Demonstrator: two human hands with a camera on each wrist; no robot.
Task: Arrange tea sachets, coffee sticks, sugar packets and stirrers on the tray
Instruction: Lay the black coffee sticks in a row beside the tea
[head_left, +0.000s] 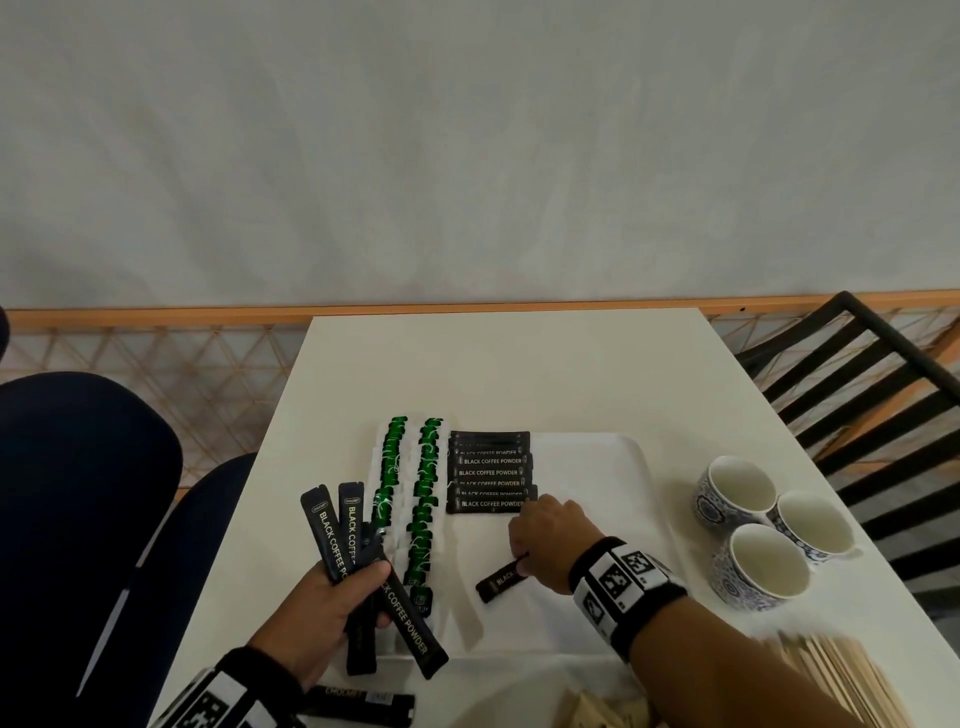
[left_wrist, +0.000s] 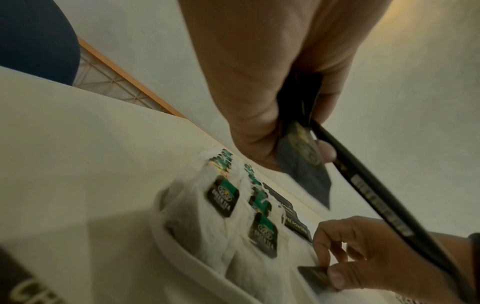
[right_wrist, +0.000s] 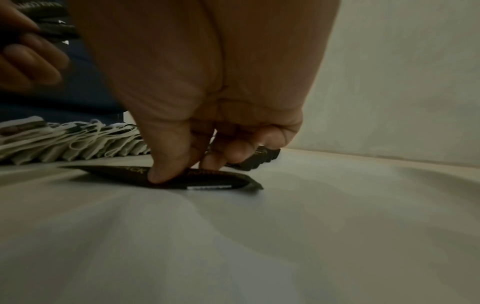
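Head view: right hand (head_left: 545, 540) pinches a black coffee stick (head_left: 501, 579) on the white plastic tray (head_left: 613, 467) (beside stacked sticks). Left wrist view: left hand (left_wrist: 272, 82), fingers clamped round a black stick bundle (left_wrist: 303, 164). Right wrist view: thumb and fingers (right_wrist: 166, 164) pinch the stick flat.

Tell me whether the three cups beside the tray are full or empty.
Empty. In the head view all three cups stand upright on the table, and their bare white insides show with no liquid in them.

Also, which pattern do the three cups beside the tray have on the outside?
The cups carry a blue-and-white ornamental pattern outside and are plain white inside; the head view shows it best.
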